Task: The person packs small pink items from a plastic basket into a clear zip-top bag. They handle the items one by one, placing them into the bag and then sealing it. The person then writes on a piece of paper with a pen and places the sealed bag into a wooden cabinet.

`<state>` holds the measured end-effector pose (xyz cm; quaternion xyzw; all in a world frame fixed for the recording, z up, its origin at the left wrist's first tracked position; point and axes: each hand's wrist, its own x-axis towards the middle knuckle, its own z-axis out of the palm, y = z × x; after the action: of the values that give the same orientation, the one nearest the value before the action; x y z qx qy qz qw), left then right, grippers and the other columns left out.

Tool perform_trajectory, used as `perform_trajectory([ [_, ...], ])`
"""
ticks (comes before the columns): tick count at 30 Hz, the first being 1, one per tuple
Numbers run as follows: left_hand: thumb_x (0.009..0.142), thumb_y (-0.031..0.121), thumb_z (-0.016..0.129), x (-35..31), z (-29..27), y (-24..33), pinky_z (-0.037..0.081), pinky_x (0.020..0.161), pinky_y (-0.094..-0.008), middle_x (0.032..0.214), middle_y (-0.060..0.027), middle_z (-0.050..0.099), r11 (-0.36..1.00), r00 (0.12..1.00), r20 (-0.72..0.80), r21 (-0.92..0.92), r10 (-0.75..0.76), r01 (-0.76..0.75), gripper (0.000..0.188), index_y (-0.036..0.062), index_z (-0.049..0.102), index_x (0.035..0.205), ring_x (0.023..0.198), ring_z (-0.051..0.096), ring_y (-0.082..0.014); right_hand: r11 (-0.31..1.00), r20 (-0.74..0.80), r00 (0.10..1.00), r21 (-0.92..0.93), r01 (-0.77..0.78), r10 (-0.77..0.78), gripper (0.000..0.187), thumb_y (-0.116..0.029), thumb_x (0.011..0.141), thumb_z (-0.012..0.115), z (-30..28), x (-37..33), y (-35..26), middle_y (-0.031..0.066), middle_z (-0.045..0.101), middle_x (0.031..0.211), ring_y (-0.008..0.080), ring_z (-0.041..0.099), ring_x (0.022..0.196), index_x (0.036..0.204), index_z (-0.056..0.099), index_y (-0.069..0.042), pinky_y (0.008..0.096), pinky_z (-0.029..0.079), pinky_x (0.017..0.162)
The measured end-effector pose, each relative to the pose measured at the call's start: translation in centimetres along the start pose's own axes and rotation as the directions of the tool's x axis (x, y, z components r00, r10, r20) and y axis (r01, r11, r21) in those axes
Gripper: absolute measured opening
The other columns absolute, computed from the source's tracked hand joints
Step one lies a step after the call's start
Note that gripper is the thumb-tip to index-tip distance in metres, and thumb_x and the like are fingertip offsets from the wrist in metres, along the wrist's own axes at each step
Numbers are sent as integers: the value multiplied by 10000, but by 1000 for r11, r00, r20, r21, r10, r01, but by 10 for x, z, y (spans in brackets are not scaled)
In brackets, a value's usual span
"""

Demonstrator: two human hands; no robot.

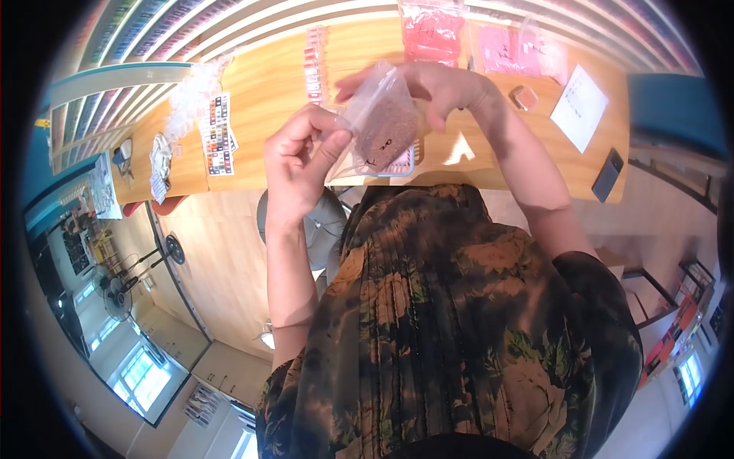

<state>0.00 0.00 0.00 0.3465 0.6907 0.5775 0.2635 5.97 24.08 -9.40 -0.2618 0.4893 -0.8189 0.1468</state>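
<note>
A clear zip bag of small brownish-pink grains, with a dark handwritten mark on it, hangs tilted above the near edge of the table. My left hand pinches the bag's upper left edge between thumb and fingers. Behind the top of the bag, my right hand reaches across with fingers stretched out and thumb apart; the bag partly hides those fingers. Below the bag is a small pale basket, mostly covered by it, with something pink inside.
Bags of red beads and pink beads lie at the back. A strip of small red pieces, a colour chart, a small orange packet, white paper and a phone rest on the table.
</note>
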Motion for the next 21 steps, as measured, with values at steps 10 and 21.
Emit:
perform_trajectory([
  [10,846,-55,707,22,25,28,478,581,-231,786,-49,597,909,975,-82,386,205,-158,80,-25,643,883,650,590,-94,994,-138,985,-12,-106,104,593,-236,662,930,40,14,-17,20,676,997,134,620,958,1146,654,-33,284,500,829],
  [21,834,-79,701,28,27,28,480,560,-237,795,-75,606,859,968,-83,485,235,-167,90,-23,644,876,627,598,-123,968,-293,942,-135,-211,165,386,-209,680,921,48,21,-21,-11,649,864,100,603,832,946,692,-47,270,491,723],
])
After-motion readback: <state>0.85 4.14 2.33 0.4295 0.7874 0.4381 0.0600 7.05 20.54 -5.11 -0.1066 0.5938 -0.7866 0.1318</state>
